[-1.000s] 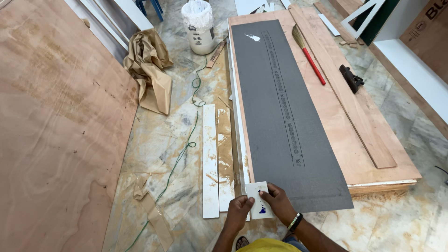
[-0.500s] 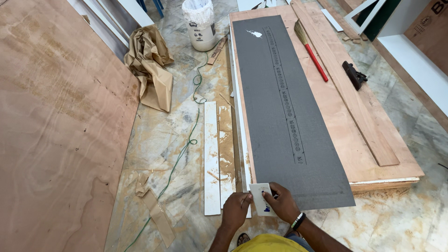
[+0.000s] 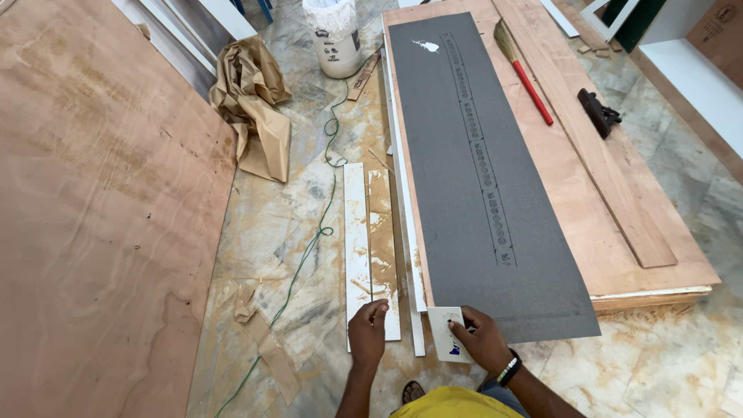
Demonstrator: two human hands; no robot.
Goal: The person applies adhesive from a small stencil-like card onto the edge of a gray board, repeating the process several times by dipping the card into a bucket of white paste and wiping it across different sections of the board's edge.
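My right hand [image 3: 484, 340] grips a small white square piece [image 3: 447, 333] with a blue mark, held at the near left corner of a long grey laminate sheet [image 3: 480, 178]. The sheet lies on a plywood board [image 3: 573, 193] on the floor. My left hand [image 3: 367, 333] hovers with fingers pinched just above the near end of two narrow white strips [image 3: 356, 232] beside the board. Whether it holds anything I cannot make out. A thin white strip [image 3: 402, 170] runs along the board's left edge.
A large plywood sheet [image 3: 93, 217] fills the left. Crumpled brown paper [image 3: 251, 108], a white bucket [image 3: 334, 35] and a green cable [image 3: 313, 232] lie on the marble floor. On the board rest a wooden plank [image 3: 588, 131], a red-handled broom [image 3: 526, 77] and a dark hand tool [image 3: 598, 112].
My left hand has let go of the white piece and shifted left over the white strips. My right hand keeps the piece at the sheet's corner. The camera has tilted slightly.
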